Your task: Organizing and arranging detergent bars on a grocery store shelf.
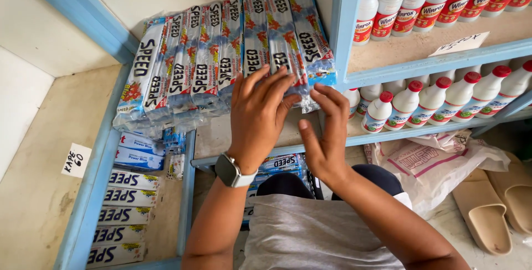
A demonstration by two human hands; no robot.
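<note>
Head view: left hand (259, 116) and right hand (327, 131) (both open) against sachet packs (221, 54)

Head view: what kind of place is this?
Likely a small shop or stockroom: blue shelves stocked with rows of identical red-capped white bottles, stacked sachet packs under both hands, and handwritten paper tags.

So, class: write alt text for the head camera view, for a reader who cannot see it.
Left hand, wearing a wristwatch, presses on a row of plastic-wrapped packets on a blue shelf; the right hand hovers open beside them. White red-capped bottles fill the neighbouring shelves.
</note>
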